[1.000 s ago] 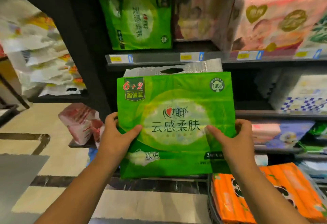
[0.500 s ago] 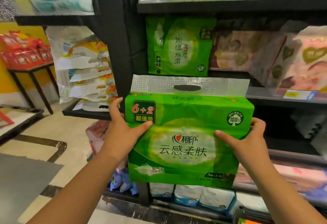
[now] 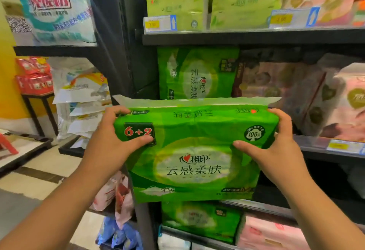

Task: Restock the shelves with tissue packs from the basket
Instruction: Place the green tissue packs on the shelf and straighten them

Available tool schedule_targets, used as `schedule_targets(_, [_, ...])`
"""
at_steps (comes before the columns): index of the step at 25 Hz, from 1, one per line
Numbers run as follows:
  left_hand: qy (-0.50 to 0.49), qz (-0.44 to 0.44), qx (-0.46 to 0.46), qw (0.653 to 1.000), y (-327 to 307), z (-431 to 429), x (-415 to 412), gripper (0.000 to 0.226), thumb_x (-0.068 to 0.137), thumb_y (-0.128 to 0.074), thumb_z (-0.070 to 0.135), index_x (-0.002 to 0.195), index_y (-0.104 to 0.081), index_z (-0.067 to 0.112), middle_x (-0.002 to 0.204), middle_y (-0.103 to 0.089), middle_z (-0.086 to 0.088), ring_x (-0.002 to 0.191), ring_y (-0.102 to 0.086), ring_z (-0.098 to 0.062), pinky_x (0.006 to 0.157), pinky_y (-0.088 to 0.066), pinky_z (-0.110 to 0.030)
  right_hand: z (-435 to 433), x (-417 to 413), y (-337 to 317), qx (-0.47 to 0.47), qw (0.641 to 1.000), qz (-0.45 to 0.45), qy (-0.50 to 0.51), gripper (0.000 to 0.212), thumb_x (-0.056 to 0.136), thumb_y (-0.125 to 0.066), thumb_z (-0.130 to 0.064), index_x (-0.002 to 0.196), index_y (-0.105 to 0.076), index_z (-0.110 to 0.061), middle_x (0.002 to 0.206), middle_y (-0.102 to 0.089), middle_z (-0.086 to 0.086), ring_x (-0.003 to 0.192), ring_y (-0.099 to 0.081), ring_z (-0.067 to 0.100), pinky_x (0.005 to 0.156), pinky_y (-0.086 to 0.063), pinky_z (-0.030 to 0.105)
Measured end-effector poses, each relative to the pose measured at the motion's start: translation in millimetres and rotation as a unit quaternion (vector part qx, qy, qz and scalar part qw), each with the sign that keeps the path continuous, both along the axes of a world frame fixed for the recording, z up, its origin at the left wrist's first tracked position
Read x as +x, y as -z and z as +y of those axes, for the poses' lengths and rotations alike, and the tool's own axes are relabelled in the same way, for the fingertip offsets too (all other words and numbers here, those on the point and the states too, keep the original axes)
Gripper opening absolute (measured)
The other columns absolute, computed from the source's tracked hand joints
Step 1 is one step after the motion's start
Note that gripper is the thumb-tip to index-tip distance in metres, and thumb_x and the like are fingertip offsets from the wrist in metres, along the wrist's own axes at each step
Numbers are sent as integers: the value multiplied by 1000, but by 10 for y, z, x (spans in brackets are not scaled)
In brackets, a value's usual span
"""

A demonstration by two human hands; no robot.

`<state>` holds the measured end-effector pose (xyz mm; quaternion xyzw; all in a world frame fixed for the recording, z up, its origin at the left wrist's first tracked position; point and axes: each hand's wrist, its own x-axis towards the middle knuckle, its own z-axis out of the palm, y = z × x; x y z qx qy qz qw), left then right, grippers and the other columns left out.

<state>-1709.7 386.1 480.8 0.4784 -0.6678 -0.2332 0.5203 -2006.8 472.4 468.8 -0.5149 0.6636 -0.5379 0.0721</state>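
Before middle shelf (image 3: 325, 148): both hands grip green tissue pack (image 3: 195, 151) ends.

This is a shop, a supermarket aisle. Dark metal shelves (image 3: 252, 36) run in tiers, their front edges carrying clear rails with yellow price labels (image 3: 152, 25). Packaged goods stand in rows facing out: green tissue packs (image 3: 197, 74), pink packs (image 3: 349, 99), and big printed bags (image 3: 55, 6) on the neighbouring rack, above a tiled floor (image 3: 39, 172).
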Motion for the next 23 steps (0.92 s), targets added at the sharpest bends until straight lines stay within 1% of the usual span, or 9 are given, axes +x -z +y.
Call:
schedule_targets(2, [3,9,-34,999,-141,-2,-96,70,59,-86,28,102,-44,63,104,-53,31,94,-56,6,87,-53,-43,-73,-102,-140,-22,1000,17,-14,89,63,-86,-37,126,-23,-47,100,-62,-12,91,-63,19,79,-53,39])
schedule_targets(4, [0,23,-66,998,-284,-6,-181,68,54,-82,33,104,-47,63,106,-53,33,94,-54,9,88,-50,-36,-120,-172,-294,-46,998,28,-22,88,65,-85,-38,124,-21,-49,101,-63,-11,88,-64,19,75,-50,35])
schedule_targets(7, [-15,29,-91,995,-461,-72,-236,66,50,-79,41,105,-51,66,113,-57,25,100,-58,0,91,-50,-38,-182,-242,-455,-74,996,34,-34,87,65,-84,-40,123,-21,-49,98,-62,-15,85,-63,19,71,-44,31])
schedule_targets(10, [-24,32,-105,994,-575,-127,-250,66,49,-79,44,104,-51,68,111,-57,26,96,-57,4,85,-51,-36,-219,-274,-548,-107,993,21,-50,86,64,-85,-36,124,-24,-48,94,-60,-21,86,-64,15,72,-45,30])
schedule_targets(12, [-25,48,-127,990,-637,-152,-262,68,49,-79,42,105,-52,68,114,-60,21,96,-58,5,82,-51,-34,-237,-273,-606,-143,989,15,-47,87,62,-86,-34,122,-25,-50,96,-62,-18,86,-65,14,73,-47,30])
schedule_targets(14, [-22,55,-159,986,-689,-191,-258,68,49,-78,42,105,-51,68,118,-60,18,98,-59,5,85,-49,-28,-274,-261,-661,-179,983,20,-44,87,60,-86,-34,122,-27,-49,103,-64,-10,90,-64,20,79,-50,37])
schedule_targets(17, [-15,52,-187,981,-711,-326,-263,72,51,-80,42,112,-48,64,126,-56,12,110,-59,-7,97,-49,-36,-342,-210,-721,-212,976,25,-39,86,59,-87,-33,120,-29,-52,113,-60,-6,93,-63,24,83,-52,43])
schedule_targets(20, [-1,56,-208,977,-634,-548,-257,80,52,-89,47,116,-45,65,127,-54,15,118,-56,-14,101,-47,-45,-463,-161,-702,-234,971,23,-31,87,54,-87,-47,113,-26,-63,116,-57,-8,94,-63,21,84,-52,48])
schedule_targets(23, [14,83,-216,973,-502,-765,-263,81,56,-82,48,121,-39,66,129,-50,22,123,-52,-13,104,-45,-46,-579,-168,-640,-248,968,31,-23,79,53,-74,-55,119,-31,-56,114,-59,-9,91,-65,24,80,-53,52])
